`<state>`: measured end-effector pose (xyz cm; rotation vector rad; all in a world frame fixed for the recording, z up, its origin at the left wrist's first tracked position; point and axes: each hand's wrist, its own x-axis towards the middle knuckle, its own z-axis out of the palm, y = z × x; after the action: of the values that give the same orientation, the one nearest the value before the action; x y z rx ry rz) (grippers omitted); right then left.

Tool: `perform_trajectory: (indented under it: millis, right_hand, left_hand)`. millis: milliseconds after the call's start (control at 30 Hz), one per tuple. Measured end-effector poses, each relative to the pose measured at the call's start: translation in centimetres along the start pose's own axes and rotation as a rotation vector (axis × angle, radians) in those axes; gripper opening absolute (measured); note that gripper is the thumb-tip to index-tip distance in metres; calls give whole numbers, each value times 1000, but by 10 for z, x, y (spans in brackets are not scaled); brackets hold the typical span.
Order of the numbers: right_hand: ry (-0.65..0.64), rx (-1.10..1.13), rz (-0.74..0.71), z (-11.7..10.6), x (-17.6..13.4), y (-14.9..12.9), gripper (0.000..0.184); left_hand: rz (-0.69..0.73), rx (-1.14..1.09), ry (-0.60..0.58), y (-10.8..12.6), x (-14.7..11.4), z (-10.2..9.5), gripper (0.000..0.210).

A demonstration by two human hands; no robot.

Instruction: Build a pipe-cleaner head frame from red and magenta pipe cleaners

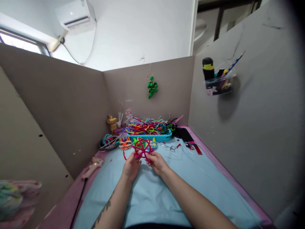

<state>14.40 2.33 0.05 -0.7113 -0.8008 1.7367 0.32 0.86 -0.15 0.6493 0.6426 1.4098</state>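
Observation:
Between my two hands is a magenta pipe-cleaner shape (143, 147), bent into several star-like loops around a middle point. My left hand (132, 166) has its fingers closed on the lower left side of it. On its lower right side, my right hand (156, 161) pinches it between thumb and fingers. A red pipe-cleaner end (124, 155) sticks out just left of my left hand. Behind the shape, and partly hidden by it, sit an orange striped pipe-cleaner figure (125, 143), a green one (137, 142) and a light blue one (153, 144).
A blue tray (162, 137) heaped with colourful pipe cleaners stands at the back. Scissors (171, 148) and a black phone-like slab (185, 135) lie to the right. A glue gun (91, 168) with a cord rests at left. Partition walls enclose the table.

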Motion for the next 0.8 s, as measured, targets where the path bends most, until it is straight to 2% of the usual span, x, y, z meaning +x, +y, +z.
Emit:
perform_trajectory:
  millis: [100, 233, 400, 500, 667, 800]
  right_hand:
    - [-8, 11, -1, 0, 1, 1, 29]
    - [-40, 67, -11, -3, 1, -2, 23]
    - [-199, 83, -68, 5, -6, -1, 30]
    - [-205, 35, -112, 10, -9, 2, 26]
    - [-132, 6, -131, 6, -5, 6, 27]
    - [-109, 19, -107, 3, -1, 9, 27]
  left_hand:
    - [2, -24, 12, 0, -1, -1, 19]
    - [-5, -15, 5, 0, -5, 2, 23]
    - [76, 150, -85, -4, -8, 9, 28]
    - [75, 209, -108, -8, -6, 10, 29]
    - [143, 314, 57, -11, -3, 9, 29]
    - [105, 335, 135, -11, -6, 14, 27]
